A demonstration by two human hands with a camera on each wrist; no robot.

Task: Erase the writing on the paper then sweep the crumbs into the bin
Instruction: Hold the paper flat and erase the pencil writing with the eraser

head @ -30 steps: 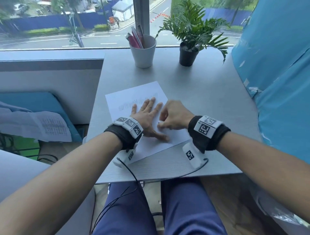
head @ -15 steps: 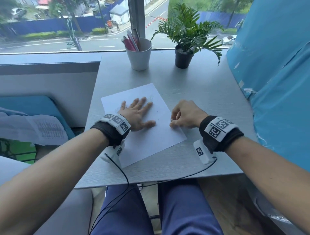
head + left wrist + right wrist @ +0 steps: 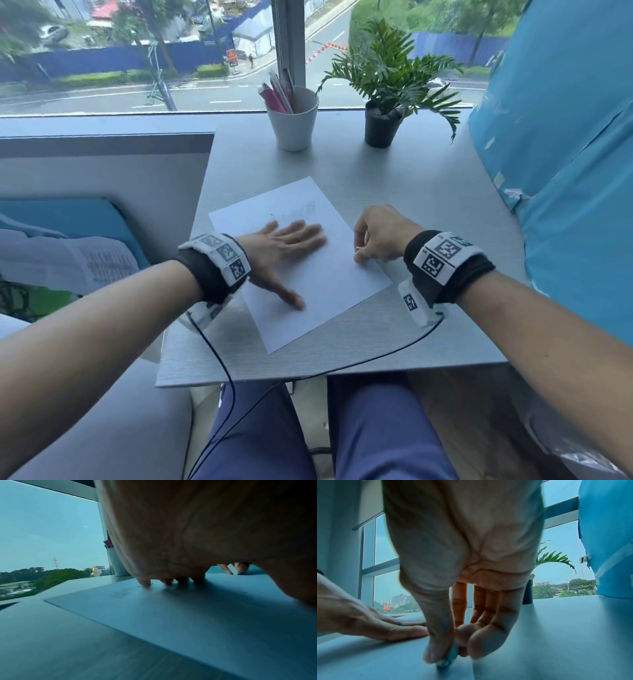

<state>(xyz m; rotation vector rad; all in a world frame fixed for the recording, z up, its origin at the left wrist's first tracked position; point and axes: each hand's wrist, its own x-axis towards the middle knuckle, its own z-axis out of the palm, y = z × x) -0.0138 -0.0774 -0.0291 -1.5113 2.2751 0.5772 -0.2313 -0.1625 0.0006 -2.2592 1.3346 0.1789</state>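
A white sheet of paper (image 3: 329,284) lies askew on the grey table (image 3: 428,212), with faint pencil writing (image 3: 301,211) near its far edge. My left hand (image 3: 287,246) rests flat on the sheet, fingers straight and spread, blurred by motion. My right hand (image 3: 376,240) sits at the sheet's right edge and pinches a small white eraser (image 3: 449,657) between thumb and fingers, its tip touching the paper. The left wrist view shows my fingertips (image 3: 145,582) on the paper (image 3: 188,615) and the eraser (image 3: 233,568) beyond. No bin is in view.
A white cup of pens (image 3: 293,118) and a small potted plant (image 3: 380,126) stand at the table's far edge by the window. A blue plastic-covered wall (image 3: 565,171) borders the right side. Wrist-band cables (image 3: 219,359) hang over the near edge.
My right hand has moved the eraser off the written area to the sheet's right edge. My left hand has slid across the paper, thumb stretched toward the near side.
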